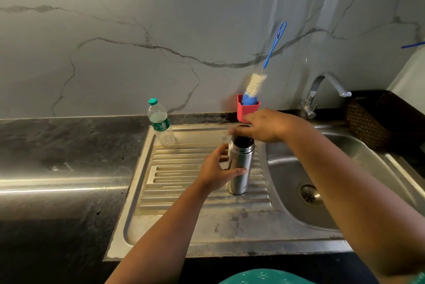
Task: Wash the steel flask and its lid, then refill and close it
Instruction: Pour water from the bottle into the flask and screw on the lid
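The left hand grips the steel flask, upright on the ribbed drainboard beside the dry-looking sink basin. The right hand curls over its dark lid, whether unscrewing or tightening I cannot tell. Behind stand a plastic water bottle and a bottle brush in a red holder; washing seems not yet begun.
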A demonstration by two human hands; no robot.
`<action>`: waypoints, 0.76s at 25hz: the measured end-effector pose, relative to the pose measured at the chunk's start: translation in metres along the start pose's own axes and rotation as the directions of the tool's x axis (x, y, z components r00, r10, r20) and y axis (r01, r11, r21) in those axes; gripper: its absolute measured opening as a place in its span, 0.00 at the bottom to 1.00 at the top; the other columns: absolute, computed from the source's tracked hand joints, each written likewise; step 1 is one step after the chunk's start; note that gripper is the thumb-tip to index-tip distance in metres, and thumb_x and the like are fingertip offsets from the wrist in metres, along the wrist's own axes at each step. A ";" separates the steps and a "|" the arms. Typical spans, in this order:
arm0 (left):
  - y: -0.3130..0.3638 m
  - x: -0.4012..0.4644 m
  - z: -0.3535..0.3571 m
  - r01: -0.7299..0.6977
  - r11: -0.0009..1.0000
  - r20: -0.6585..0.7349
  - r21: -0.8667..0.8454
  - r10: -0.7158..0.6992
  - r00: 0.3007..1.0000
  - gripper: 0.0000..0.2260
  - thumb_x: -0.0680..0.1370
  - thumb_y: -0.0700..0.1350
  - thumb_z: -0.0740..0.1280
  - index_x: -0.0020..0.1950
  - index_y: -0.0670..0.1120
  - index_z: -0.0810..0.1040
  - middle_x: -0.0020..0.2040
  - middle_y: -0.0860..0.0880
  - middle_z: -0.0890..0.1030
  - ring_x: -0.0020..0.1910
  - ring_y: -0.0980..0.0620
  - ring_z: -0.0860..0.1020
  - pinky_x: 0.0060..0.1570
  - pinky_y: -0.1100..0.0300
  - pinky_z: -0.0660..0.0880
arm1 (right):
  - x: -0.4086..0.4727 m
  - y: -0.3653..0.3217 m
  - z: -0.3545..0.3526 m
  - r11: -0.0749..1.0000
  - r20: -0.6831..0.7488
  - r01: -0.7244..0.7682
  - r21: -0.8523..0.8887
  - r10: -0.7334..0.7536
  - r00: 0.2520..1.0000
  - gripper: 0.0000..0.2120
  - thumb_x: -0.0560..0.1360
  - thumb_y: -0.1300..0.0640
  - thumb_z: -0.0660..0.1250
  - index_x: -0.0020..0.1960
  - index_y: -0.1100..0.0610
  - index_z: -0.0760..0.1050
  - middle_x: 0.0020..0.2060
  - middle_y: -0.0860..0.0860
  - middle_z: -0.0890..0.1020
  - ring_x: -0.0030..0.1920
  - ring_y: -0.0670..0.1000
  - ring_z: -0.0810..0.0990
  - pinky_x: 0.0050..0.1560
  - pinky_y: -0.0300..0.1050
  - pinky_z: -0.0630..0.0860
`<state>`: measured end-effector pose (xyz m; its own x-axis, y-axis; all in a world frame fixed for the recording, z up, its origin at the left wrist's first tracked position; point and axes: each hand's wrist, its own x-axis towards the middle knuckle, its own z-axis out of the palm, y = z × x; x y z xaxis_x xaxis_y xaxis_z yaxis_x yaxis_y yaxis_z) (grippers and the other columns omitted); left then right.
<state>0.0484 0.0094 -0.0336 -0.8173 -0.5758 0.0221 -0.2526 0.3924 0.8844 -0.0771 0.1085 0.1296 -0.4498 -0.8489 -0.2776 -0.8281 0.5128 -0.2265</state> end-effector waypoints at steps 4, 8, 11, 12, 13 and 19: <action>0.001 -0.001 -0.001 -0.003 1.000 0.003 0.003 0.003 1.000 0.33 0.66 0.55 0.80 0.68 0.56 0.71 0.62 0.56 0.78 0.58 0.55 0.77 0.52 0.60 0.75 | -0.006 0.004 -0.012 0.950 0.090 0.311 -0.008 -0.309 0.947 0.29 0.72 0.60 0.73 0.69 0.45 0.70 0.67 0.46 0.72 0.67 0.50 0.70 0.65 0.47 0.72; 0.002 -0.001 0.001 0.001 1.000 -0.015 0.003 -0.001 1.000 0.33 0.65 0.54 0.80 0.67 0.57 0.71 0.62 0.56 0.78 0.58 0.54 0.77 0.52 0.60 0.75 | 0.004 -0.011 -0.010 0.951 -0.034 0.197 -0.239 -0.211 0.977 0.21 0.73 0.46 0.70 0.62 0.55 0.76 0.54 0.51 0.80 0.54 0.51 0.78 0.53 0.42 0.76; 0.002 -0.001 0.001 0.004 1.000 -0.012 -0.004 -0.004 1.000 0.38 0.65 0.54 0.80 0.72 0.56 0.69 0.63 0.56 0.77 0.57 0.55 0.77 0.54 0.57 0.77 | 0.009 -0.016 -0.001 0.928 -0.173 0.050 -0.369 -0.121 0.977 0.29 0.72 0.33 0.64 0.55 0.59 0.75 0.39 0.51 0.76 0.43 0.50 0.76 0.41 0.41 0.72; 0.002 -0.001 0.000 0.005 1.000 -0.008 -0.007 -0.005 1.000 0.38 0.65 0.54 0.81 0.72 0.56 0.70 0.63 0.56 0.78 0.57 0.55 0.77 0.55 0.56 0.77 | 0.009 -0.012 -0.001 0.949 -0.167 0.053 -0.312 -0.110 0.980 0.30 0.71 0.33 0.64 0.56 0.59 0.75 0.40 0.51 0.77 0.44 0.50 0.77 0.42 0.41 0.73; 0.002 0.000 0.000 0.005 1.000 -0.004 -0.007 -0.005 1.000 0.36 0.65 0.54 0.81 0.70 0.56 0.71 0.62 0.56 0.78 0.57 0.55 0.78 0.55 0.55 0.78 | 0.008 -0.007 -0.002 0.967 -0.111 0.095 -0.236 -0.125 0.986 0.30 0.71 0.35 0.66 0.62 0.57 0.74 0.47 0.51 0.79 0.50 0.51 0.78 0.48 0.42 0.74; 0.002 0.001 -0.001 0.017 1.000 -0.013 0.005 -0.017 1.000 0.33 0.64 0.54 0.81 0.66 0.56 0.73 0.60 0.55 0.80 0.57 0.54 0.78 0.53 0.57 0.78 | -0.002 0.000 -0.007 0.939 0.035 0.338 -0.070 -0.336 0.941 0.26 0.72 0.65 0.71 0.66 0.47 0.74 0.64 0.47 0.76 0.66 0.52 0.73 0.64 0.48 0.74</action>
<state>0.0477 0.0091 -0.0315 -0.8059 -0.5919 0.0133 -0.2692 0.3864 0.8822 -0.0783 0.1090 0.1368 -0.1336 -0.9668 -0.2179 -0.9525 0.1859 -0.2411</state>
